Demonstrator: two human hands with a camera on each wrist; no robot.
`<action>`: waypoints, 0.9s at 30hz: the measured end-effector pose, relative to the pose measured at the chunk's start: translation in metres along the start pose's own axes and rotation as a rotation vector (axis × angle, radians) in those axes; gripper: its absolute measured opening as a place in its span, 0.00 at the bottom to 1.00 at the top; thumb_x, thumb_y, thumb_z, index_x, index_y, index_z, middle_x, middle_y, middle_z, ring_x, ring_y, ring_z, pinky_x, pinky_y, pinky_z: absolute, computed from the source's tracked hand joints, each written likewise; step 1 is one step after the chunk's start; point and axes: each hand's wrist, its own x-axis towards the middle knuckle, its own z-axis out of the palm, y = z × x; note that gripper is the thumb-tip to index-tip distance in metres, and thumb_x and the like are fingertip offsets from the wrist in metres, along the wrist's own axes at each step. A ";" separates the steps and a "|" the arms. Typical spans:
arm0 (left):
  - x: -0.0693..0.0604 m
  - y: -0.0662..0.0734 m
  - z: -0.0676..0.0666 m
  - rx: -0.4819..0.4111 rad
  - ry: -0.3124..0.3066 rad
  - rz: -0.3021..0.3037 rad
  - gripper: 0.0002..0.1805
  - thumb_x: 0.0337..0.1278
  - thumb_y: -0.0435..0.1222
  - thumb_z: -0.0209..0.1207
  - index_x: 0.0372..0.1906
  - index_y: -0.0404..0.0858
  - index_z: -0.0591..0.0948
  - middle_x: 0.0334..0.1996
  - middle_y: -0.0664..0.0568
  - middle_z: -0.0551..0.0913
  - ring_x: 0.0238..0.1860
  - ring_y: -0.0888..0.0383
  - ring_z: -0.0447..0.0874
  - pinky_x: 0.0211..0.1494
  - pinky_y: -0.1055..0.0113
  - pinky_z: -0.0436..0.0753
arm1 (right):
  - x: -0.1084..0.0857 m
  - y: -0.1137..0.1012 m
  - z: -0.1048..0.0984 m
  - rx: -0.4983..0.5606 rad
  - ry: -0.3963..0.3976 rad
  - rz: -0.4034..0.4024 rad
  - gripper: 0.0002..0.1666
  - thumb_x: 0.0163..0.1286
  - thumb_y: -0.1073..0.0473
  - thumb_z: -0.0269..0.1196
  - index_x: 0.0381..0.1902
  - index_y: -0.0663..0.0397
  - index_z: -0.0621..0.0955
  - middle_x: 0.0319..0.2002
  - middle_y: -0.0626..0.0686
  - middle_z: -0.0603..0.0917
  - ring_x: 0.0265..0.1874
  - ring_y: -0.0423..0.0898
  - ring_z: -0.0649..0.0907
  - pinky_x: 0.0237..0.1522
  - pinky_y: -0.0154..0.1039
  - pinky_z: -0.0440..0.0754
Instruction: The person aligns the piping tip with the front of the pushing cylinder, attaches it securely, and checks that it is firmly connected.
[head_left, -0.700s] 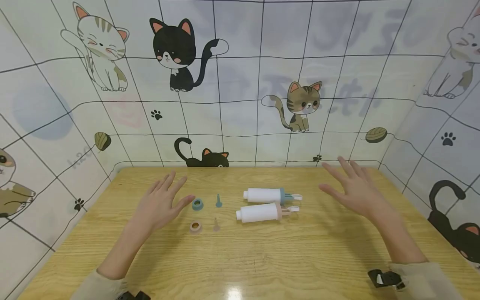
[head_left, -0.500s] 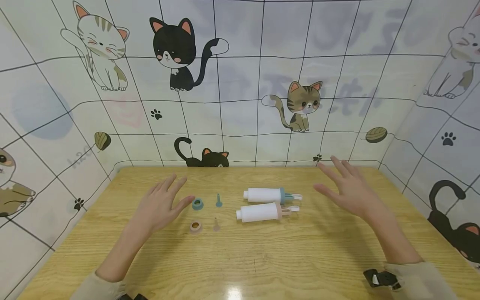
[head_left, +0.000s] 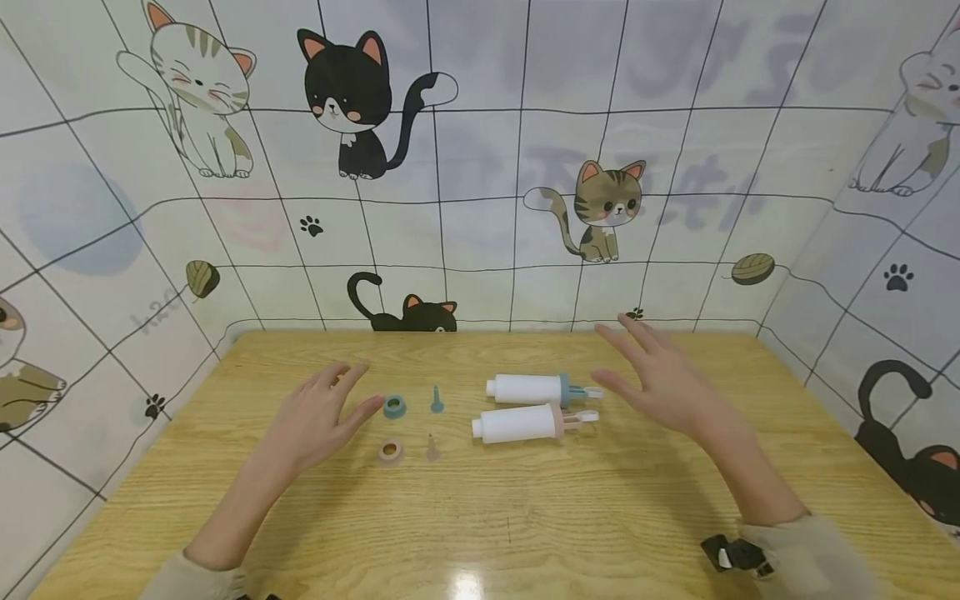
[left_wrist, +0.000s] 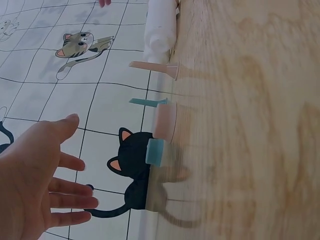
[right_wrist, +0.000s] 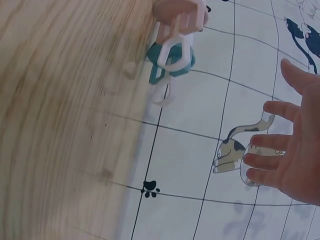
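Note:
Two white cylinders lie side by side on the table: a blue-collared one (head_left: 528, 389) behind a pink-collared one (head_left: 517, 424). Each has a slotted stem with a white loop at its right end. Left of them are a blue ring (head_left: 393, 407), a pink ring (head_left: 390, 452), a small blue spike on a round base (head_left: 437, 402) and a matching pink spike (head_left: 432, 450). My left hand (head_left: 315, 421) hovers with fingers spread, its thumb nearest the blue ring. Holding nothing, my right hand (head_left: 663, 387) hovers above the table beside the cylinders' looped ends.
The wooden table (head_left: 510, 517) ends at the back against a white wall sheet (head_left: 480, 167) with black grid lines and printed cats. Side panels of the same print stand left and right. Each forearm has a black strap at the sleeve.
My right hand has moved left, closer to the cylinders' looped ends. The left hand has shifted slightly lower, its fingers bending a little. The parts on the table have stayed where they were.

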 end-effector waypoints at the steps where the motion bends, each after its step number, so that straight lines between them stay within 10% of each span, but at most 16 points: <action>1: -0.001 -0.001 0.000 -0.004 -0.002 -0.003 0.36 0.74 0.60 0.50 0.72 0.39 0.70 0.63 0.36 0.74 0.63 0.36 0.74 0.66 0.37 0.71 | 0.001 -0.002 0.001 0.003 -0.001 -0.006 0.41 0.76 0.35 0.54 0.80 0.42 0.59 0.79 0.63 0.52 0.74 0.74 0.53 0.66 0.78 0.53; 27: -0.013 -0.013 0.007 -0.171 -0.162 -0.100 0.39 0.70 0.64 0.50 0.67 0.36 0.72 0.62 0.42 0.74 0.45 0.52 0.82 0.38 0.56 0.83 | 0.023 -0.042 0.030 0.175 -0.039 -0.146 0.40 0.77 0.36 0.55 0.79 0.44 0.61 0.77 0.59 0.60 0.74 0.63 0.62 0.69 0.69 0.64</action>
